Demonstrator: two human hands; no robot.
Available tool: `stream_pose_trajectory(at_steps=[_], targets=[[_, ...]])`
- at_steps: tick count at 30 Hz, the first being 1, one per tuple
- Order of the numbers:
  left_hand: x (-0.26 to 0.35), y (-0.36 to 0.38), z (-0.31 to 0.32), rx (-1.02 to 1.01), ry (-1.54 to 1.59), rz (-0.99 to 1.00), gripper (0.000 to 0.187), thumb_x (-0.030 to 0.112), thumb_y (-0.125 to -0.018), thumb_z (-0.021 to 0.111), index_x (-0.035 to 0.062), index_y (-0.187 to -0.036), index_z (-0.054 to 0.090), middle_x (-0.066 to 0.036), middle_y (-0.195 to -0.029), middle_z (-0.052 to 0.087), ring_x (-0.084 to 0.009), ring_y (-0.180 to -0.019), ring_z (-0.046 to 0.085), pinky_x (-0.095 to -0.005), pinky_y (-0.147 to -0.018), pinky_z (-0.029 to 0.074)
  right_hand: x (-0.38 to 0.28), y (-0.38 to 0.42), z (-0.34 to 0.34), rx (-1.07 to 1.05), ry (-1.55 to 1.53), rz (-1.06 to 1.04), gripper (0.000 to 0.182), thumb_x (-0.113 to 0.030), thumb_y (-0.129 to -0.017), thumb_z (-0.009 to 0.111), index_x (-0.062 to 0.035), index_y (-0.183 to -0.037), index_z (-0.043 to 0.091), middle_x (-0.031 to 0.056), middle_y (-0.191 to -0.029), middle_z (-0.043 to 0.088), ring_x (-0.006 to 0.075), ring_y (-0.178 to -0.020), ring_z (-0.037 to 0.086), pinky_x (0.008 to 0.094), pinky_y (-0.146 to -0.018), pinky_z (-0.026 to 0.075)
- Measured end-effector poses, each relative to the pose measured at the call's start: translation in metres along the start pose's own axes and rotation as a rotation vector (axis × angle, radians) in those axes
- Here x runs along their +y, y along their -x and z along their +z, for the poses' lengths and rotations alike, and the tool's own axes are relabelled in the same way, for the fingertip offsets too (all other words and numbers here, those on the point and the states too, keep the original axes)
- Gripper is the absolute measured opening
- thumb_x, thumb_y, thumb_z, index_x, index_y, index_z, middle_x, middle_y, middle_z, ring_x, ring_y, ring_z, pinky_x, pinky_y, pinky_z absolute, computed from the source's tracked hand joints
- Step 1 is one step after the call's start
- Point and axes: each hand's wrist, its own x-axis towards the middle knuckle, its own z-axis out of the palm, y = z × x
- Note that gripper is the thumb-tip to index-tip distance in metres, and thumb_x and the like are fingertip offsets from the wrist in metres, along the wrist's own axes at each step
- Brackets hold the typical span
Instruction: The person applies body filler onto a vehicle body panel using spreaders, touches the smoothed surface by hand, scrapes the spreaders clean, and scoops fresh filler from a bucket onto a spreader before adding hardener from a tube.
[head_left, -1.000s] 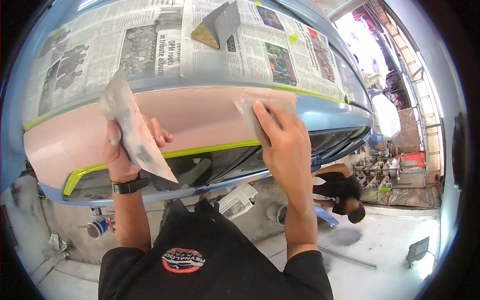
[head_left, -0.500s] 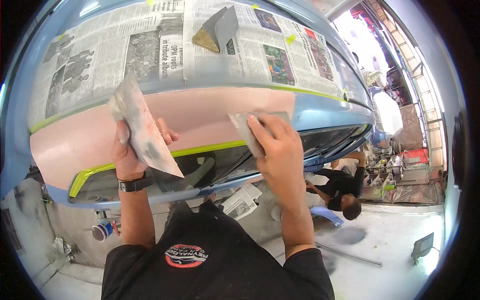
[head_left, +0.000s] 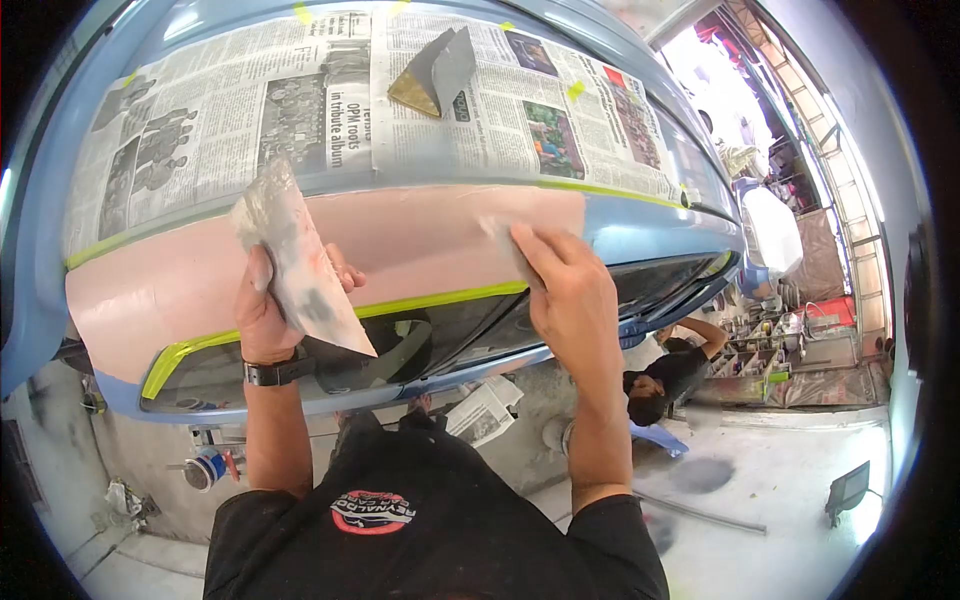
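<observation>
My left hand (head_left: 264,325), with a dark watch on the wrist, grips a flat putty board (head_left: 300,265) smeared with grey and pink filler. It is tilted upright in front of the car. My right hand (head_left: 575,300) pinches a thin grey putty spreader (head_left: 508,245), blurred at its edge. The spreader lies against a band of pink filler (head_left: 400,235) along the side edge of the blue car roof (head_left: 645,228). Yellow-green tape (head_left: 445,300) borders this band above the windows.
Newspaper (head_left: 215,150) is taped over the roof, with a folded sheet of sandpaper (head_left: 440,75) on it. At the right a person in black (head_left: 690,375) bends beside the car. A floor lamp (head_left: 848,492) and a paint can (head_left: 205,468) stand on the floor.
My right hand and the spreader have moved slightly right, and the spreader has turned more edge-on. My left hand still holds the board, a little further right. The other person has bent differently.
</observation>
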Motion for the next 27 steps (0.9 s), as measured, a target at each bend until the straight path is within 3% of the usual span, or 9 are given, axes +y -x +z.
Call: stream_pose_trajectory(at_steps=[6, 18, 27], targets=[[0.000, 0.000, -0.002, -0.009, -0.030, -0.006, 0.051, 0.055, -0.101, 0.045, 0.0062, -0.106, 0.059, -0.008, -0.075, 0.055, -0.0259, -0.077, 0.058, -0.0514, -0.083, 0.049, -0.012, -0.029, 0.025, 0.176, 0.200, -0.092, 0.042, -0.007, -0.086, 0.056, -0.0112, -0.127, 0.065, 0.0113, -0.119, 0.063, 0.0328, -0.114, 0.059, 0.0518, -0.095, 0.046], [0.000, 0.001, -0.005, -0.028, -0.051, -0.016, 0.049, 0.055, -0.100, 0.047, 0.0089, -0.110, 0.060, -0.007, -0.074, 0.055, -0.0256, -0.078, 0.058, -0.0513, -0.083, 0.049, -0.009, -0.012, 0.037, 0.096, 0.136, -0.094, 0.055, -0.001, -0.077, 0.062, -0.0130, -0.131, 0.062, 0.0118, -0.129, 0.057, 0.0386, -0.117, 0.054, 0.0553, -0.096, 0.045], [-0.001, 0.000, -0.002, -0.001, -0.039, 0.014, 0.050, 0.055, -0.101, 0.044, 0.0093, -0.105, 0.064, -0.005, -0.074, 0.054, -0.0246, -0.077, 0.056, -0.0507, -0.082, 0.049, -0.010, 0.014, 0.058, 0.170, 0.177, -0.110, 0.051, -0.008, -0.083, 0.060, -0.0116, -0.134, 0.060, 0.0141, -0.133, 0.055, 0.0414, -0.118, 0.052, 0.0595, -0.094, 0.047]])
